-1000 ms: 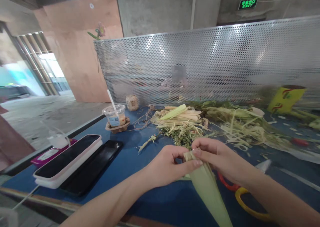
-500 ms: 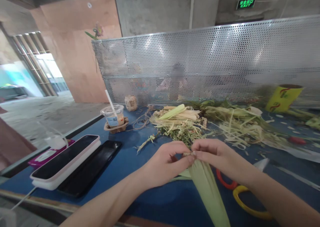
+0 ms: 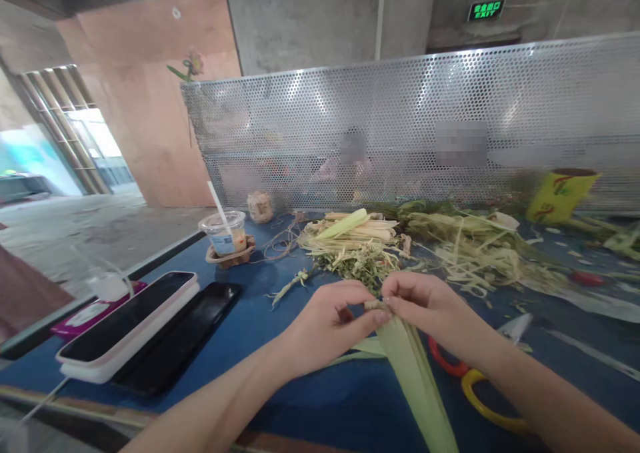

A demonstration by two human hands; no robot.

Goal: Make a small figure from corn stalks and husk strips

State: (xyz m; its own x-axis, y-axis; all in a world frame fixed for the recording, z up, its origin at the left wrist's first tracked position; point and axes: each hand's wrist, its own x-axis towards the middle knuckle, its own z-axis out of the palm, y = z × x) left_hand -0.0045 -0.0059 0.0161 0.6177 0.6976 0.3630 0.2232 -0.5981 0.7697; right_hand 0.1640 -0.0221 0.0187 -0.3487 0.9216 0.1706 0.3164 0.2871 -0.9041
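A long pale-green corn husk (image 3: 416, 380) hangs toward me, its narrow gathered top pinched between both hands. My left hand (image 3: 340, 323) is closed on that top, thumb and forefinger around a small twisted, tan wrapped part (image 3: 376, 304). Close beside it, my right hand (image 3: 425, 306) also pinches the husk's top, fingers curled. Another strip of green husk (image 3: 367, 350) lies on the table behind the left hand. Scissors with red and yellow handles (image 3: 483, 403) rest partly under my right forearm, their blade (image 3: 517, 328) showing beyond it.
Dried husks and plant bits (image 3: 355, 240) are heaped ahead, with shredded husks (image 3: 470, 246) to the right. A yellow roll (image 3: 563, 196) stands far right. At left are a drink cup with a straw (image 3: 227, 234), a black phone (image 3: 183, 340) and a white-edged device (image 3: 130, 320). A perforated metal screen (image 3: 310, 133) stands behind.
My right hand has shifted slightly up and away from the left thumb, showing more of the wrapped top. The view has moved a little; both hands still pinch the husk.
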